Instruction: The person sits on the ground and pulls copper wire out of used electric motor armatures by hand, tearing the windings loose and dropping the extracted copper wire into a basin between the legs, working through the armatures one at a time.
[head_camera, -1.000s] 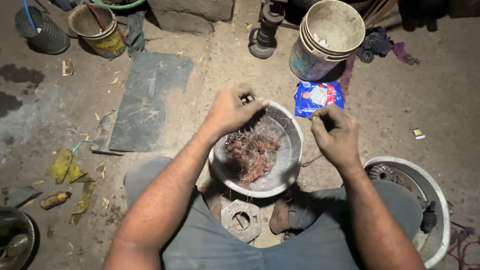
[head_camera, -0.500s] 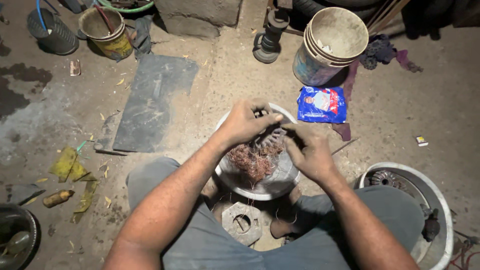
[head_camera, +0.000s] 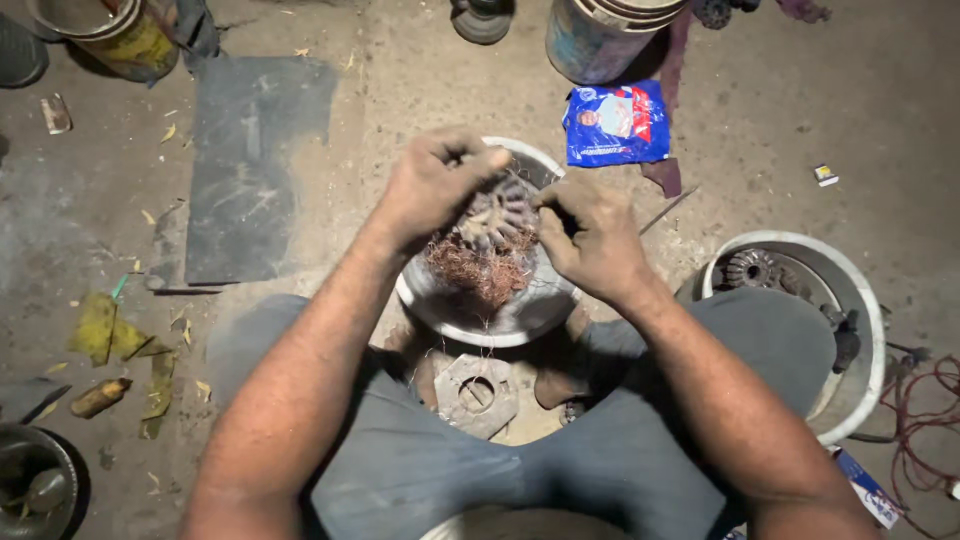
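A round slotted metal motor core (head_camera: 497, 216) with a tangle of copper wire (head_camera: 482, 268) hanging from it is held over a shallow metal bowl (head_camera: 520, 320) between my knees. My left hand (head_camera: 435, 185) grips the core's upper left edge with closed fingers. My right hand (head_camera: 590, 238) pinches the core's right side. Loose copper strands lie in the bowl below.
A cast metal part with a hole (head_camera: 477, 393) lies under the bowl. A white tub (head_camera: 850, 300) at right holds a gear-like part (head_camera: 752, 268). A blue packet (head_camera: 617, 122), buckets (head_camera: 600, 35), a dark slab (head_camera: 250, 165), a yellow can (head_camera: 120, 40) and red wire (head_camera: 920, 420) surround me.
My hands have come together over the bowl and lifted the core with its copper wire out of it. The camera has moved closer and tilted down.
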